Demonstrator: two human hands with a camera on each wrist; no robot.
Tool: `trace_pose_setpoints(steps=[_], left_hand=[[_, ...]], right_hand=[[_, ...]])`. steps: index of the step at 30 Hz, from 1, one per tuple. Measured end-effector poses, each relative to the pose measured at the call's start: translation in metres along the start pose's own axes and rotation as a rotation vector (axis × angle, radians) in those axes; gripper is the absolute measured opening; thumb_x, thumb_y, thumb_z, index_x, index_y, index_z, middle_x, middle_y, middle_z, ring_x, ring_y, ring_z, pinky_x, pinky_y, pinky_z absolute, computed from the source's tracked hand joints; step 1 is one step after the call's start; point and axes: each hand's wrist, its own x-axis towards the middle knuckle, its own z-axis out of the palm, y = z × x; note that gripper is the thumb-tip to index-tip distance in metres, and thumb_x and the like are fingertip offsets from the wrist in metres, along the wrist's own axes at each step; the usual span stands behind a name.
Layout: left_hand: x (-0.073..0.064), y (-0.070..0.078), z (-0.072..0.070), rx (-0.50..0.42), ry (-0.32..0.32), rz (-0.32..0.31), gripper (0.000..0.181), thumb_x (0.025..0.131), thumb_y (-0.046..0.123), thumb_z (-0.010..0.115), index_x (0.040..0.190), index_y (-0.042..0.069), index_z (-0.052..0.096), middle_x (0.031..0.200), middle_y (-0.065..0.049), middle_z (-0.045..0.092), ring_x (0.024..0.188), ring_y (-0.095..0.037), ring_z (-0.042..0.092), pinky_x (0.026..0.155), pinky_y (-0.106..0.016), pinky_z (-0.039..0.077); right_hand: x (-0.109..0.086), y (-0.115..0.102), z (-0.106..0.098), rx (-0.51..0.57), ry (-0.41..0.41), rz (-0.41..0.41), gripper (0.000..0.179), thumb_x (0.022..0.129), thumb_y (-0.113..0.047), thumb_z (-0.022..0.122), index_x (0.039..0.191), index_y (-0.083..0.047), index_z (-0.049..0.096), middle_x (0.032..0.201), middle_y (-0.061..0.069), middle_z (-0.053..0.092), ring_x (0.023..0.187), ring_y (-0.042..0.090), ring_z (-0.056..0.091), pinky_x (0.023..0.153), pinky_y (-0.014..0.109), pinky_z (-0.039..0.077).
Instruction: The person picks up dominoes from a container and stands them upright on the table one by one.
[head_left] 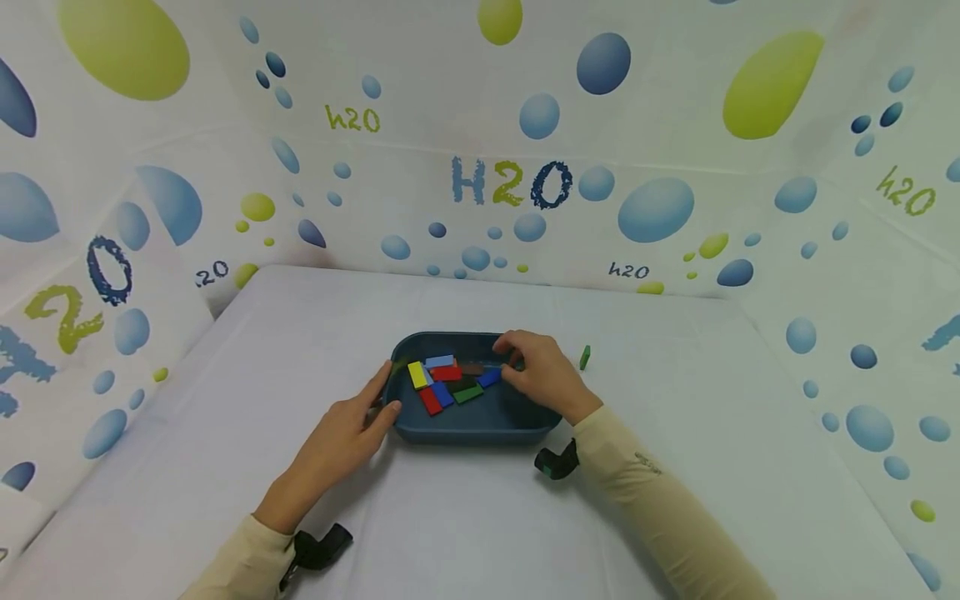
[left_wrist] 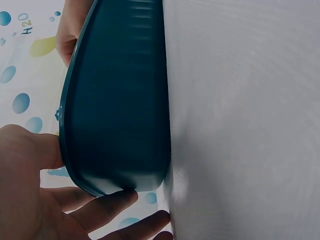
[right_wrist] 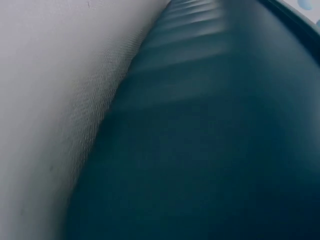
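A dark teal tray [head_left: 472,436] sits on the white-covered table with several flat coloured blocks inside. My left hand [head_left: 345,433] holds the tray's left end; in the left wrist view the thumb goes over the rim while the fingers [left_wrist: 107,207] lie against the outer wall. Over the tray's right part, my right hand [head_left: 543,371] reaches in with bent fingers, thumb and index apart. Close to its fingertips lies a blue block [head_left: 491,378]; whether they touch is unclear. The right wrist view shows only the tray's outer wall [right_wrist: 200,150], not the hand.
Among the blocks in the tray are a yellow block [head_left: 417,376], a red block [head_left: 431,402], a green block [head_left: 468,393] and a light blue block [head_left: 439,361]. Outside, right of the tray, a small green block [head_left: 585,357] stands on the tablecloth [head_left: 675,358]. A printed curtain [head_left: 420,83] hangs behind.
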Motion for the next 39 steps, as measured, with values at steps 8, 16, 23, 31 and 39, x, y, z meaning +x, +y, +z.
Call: trace_pose_setpoints(steps=[8,16,23,31,39], left_hand=[[0.001,0.000,0.002,0.001,-0.015,-0.008,0.066,0.109,0.032,0.056,0.163,0.004,0.031,0.135,-0.030,0.062,0.113,-0.038,0.067,0.084,-0.051,0.054],[0.000,-0.001,0.003,0.002,-0.007,0.011,0.066,0.109,0.032,0.056,0.163,0.004,0.031,0.140,-0.029,0.058,0.117,-0.039,0.066,0.091,-0.057,0.053],[-0.001,-0.002,0.004,0.005,-0.008,0.004,0.066,0.109,0.034,0.055,0.164,0.005,0.031,0.139,-0.029,0.059,0.117,-0.039,0.066,0.090,-0.056,0.053],[-0.001,-0.001,0.003,0.007,-0.010,-0.002,0.066,0.109,0.032,0.056,0.164,0.005,0.031,0.140,-0.029,0.058,0.117,-0.038,0.066,0.091,-0.056,0.053],[-0.002,-0.002,0.002,0.002,-0.010,-0.001,0.066,0.109,0.034,0.055,0.163,0.005,0.031,0.137,-0.028,0.061,0.117,-0.038,0.066,0.092,-0.055,0.053]], right_hand=[[0.010,-0.002,0.010,-0.107,-0.204,0.103,0.027,0.093,-0.003,0.078,0.119,-0.004,0.070,0.110,0.008,0.071,0.088,0.019,0.064,0.079,0.037,0.054],[0.011,-0.001,0.016,-0.144,-0.262,0.141,0.024,0.090,0.000,0.080,0.113,-0.006,0.072,0.101,0.003,0.069,0.083,0.016,0.060,0.077,0.035,0.054],[0.011,-0.002,0.018,-0.210,-0.306,0.114,0.025,0.090,0.000,0.079,0.113,-0.005,0.071,0.109,0.007,0.066,0.098,0.021,0.062,0.089,0.040,0.054],[0.010,-0.001,0.021,-0.280,-0.338,0.111,0.027,0.093,-0.010,0.081,0.118,-0.001,0.073,0.109,0.010,0.070,0.101,0.024,0.065,0.092,0.040,0.054],[0.010,-0.002,0.021,-0.316,-0.339,0.081,0.020,0.090,-0.012,0.081,0.106,-0.003,0.072,0.096,0.005,0.065,0.085,0.019,0.059,0.080,0.036,0.054]])
